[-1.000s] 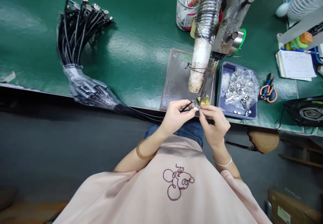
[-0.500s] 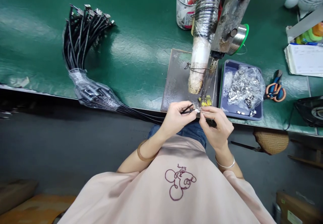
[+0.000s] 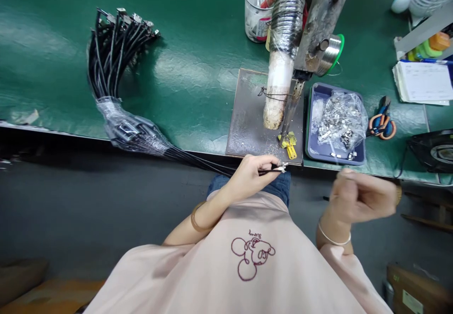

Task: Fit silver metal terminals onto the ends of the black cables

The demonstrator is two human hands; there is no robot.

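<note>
My left hand [image 3: 253, 172] pinches black cables [image 3: 198, 159] close to their end, at the front edge of the bench. A small silvery-white connector piece [image 3: 282, 167] sticks out past the fingertips. The cables run left into a plastic-wrapped bundle [image 3: 136, 132]. Blurred by motion, my right hand [image 3: 357, 196] hovers in front of a blue tray [image 3: 311, 152], apart from the left hand. Its fingers look curled into a pinch; what they hold, if anything, is smeared. Inside the tray lies a clear bag of small metal connectors [image 3: 341, 118].
A soldering iron tip [image 3: 290, 111] and a taped fume hose [image 3: 278, 83] hang over a dark board [image 3: 244, 116]. On the board lies a yellow clip [image 3: 290, 150]. Nearby are a solder spool [image 3: 331, 54], pliers [image 3: 382, 120], a plastic cup [image 3: 256, 17] and papers [image 3: 421, 83].
My right hand has left the connector and swung right, past the tray's front. My left hand has drawn slightly towards me with the cables, uncovering the yellow clip.
</note>
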